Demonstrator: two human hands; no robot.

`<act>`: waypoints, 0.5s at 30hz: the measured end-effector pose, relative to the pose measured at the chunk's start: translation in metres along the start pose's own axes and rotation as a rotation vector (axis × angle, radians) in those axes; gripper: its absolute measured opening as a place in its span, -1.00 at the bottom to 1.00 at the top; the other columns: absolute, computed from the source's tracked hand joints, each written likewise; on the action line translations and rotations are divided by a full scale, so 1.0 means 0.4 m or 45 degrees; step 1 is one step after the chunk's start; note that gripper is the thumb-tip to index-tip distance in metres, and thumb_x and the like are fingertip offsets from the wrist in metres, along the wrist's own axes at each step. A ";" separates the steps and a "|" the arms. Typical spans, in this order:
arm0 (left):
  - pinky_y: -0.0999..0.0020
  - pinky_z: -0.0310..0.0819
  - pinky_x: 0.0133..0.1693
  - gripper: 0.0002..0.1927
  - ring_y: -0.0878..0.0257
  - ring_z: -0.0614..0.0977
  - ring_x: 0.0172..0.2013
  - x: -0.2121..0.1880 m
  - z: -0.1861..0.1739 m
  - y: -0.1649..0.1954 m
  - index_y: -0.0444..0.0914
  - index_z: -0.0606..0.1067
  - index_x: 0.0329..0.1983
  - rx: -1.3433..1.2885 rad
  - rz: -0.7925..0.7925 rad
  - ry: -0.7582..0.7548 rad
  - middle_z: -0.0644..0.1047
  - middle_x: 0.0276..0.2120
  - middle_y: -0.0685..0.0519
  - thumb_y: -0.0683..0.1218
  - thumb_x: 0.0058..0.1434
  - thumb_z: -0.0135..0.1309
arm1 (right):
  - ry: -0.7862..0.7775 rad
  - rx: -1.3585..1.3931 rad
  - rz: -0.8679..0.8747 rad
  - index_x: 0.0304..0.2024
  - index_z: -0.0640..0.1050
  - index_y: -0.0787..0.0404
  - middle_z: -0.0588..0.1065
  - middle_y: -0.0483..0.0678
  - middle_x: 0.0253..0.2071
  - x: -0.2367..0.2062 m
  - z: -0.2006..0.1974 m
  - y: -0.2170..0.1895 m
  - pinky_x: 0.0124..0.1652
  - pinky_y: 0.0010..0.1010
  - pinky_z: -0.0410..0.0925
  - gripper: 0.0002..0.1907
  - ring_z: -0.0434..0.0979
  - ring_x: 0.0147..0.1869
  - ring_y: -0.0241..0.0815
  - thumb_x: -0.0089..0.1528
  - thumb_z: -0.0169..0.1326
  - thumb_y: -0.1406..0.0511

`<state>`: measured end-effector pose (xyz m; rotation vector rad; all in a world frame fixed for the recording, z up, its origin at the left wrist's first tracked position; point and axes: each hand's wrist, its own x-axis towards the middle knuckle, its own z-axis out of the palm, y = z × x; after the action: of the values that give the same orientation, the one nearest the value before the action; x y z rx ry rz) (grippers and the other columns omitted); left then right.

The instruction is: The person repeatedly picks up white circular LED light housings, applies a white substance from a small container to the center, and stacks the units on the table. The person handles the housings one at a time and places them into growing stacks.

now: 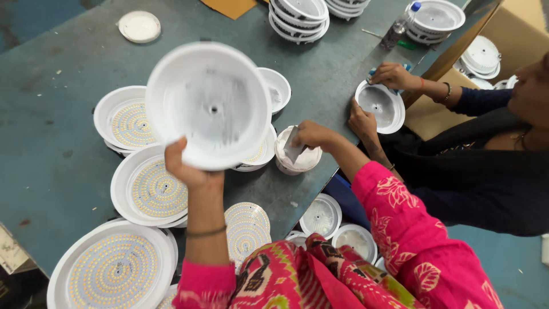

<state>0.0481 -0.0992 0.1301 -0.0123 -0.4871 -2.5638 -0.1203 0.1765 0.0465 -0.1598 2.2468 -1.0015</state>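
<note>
While the left hand [189, 169] pinches the white housing [209, 106] by its rim, keep it tilted. Right hand [309, 136], fingers closed on a small scraper [293, 147], is dipping into the paste tub [297, 157] below it, so probably load lightly.

A brown cardboard box [517, 34] is seen at the upper right, white housings [483, 55] stacked inside

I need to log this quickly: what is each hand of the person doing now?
Left hand: closed on the rim of a white round housing, held up.
Right hand: closed on a small flat tool in a white tub.
</note>
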 end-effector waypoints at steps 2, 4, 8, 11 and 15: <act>-0.01 0.35 0.36 -0.16 -0.10 0.46 0.30 -0.084 -0.021 0.031 -0.36 0.21 0.44 0.117 0.044 0.083 0.41 0.29 -0.21 -0.01 0.05 0.05 | 0.005 0.287 0.086 -0.26 0.60 0.35 0.50 0.04 -0.40 -0.003 0.009 0.029 -0.41 -0.28 0.20 -0.77 0.35 -0.39 -0.12 0.09 0.25 0.32; 0.01 0.38 0.33 -0.18 -0.09 0.48 0.29 -0.169 -0.047 0.061 -0.36 0.23 0.44 0.206 0.048 0.161 0.42 0.28 -0.19 -0.04 0.06 0.05 | 0.059 0.477 0.093 -0.30 0.59 0.27 0.48 0.00 -0.39 -0.013 0.016 0.058 -0.44 -0.34 0.21 -0.81 0.35 -0.40 -0.16 0.07 0.25 0.32; 0.09 0.48 0.20 -0.30 -0.03 0.55 0.18 -0.301 -0.096 0.081 -0.37 0.28 0.38 0.442 0.106 0.309 0.47 0.20 -0.18 -0.13 0.11 0.02 | 0.256 0.588 0.068 -0.16 0.56 0.15 0.55 -0.09 -0.22 -0.053 0.014 0.096 -0.29 -0.39 0.35 -0.74 0.50 -0.19 -0.25 0.12 0.27 0.27; 0.14 0.49 0.11 -0.40 0.03 0.57 0.09 -0.338 -0.120 0.045 -0.40 0.31 0.34 0.593 0.099 0.368 0.50 0.13 -0.16 -0.15 0.22 0.05 | 0.273 0.609 -0.063 -0.08 0.60 0.18 0.57 -0.11 -0.16 -0.110 -0.006 0.082 -0.20 -0.38 0.39 -0.73 0.52 -0.11 -0.26 0.18 0.22 0.27; 0.21 0.50 0.04 -0.49 0.11 0.60 0.03 -0.363 -0.127 -0.009 -0.39 0.37 0.28 0.626 -0.031 0.419 0.53 0.08 -0.10 -0.07 0.32 0.04 | 0.126 0.553 -0.497 0.10 0.60 0.25 0.59 -0.07 -0.07 -0.243 -0.004 0.000 -0.02 -0.37 0.37 -0.66 0.51 -0.01 -0.22 0.27 0.13 0.34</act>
<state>0.1758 -0.0417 0.0665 0.5802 -0.9684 -2.3355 -0.0462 0.2124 0.0981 -0.3721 2.0651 -1.7123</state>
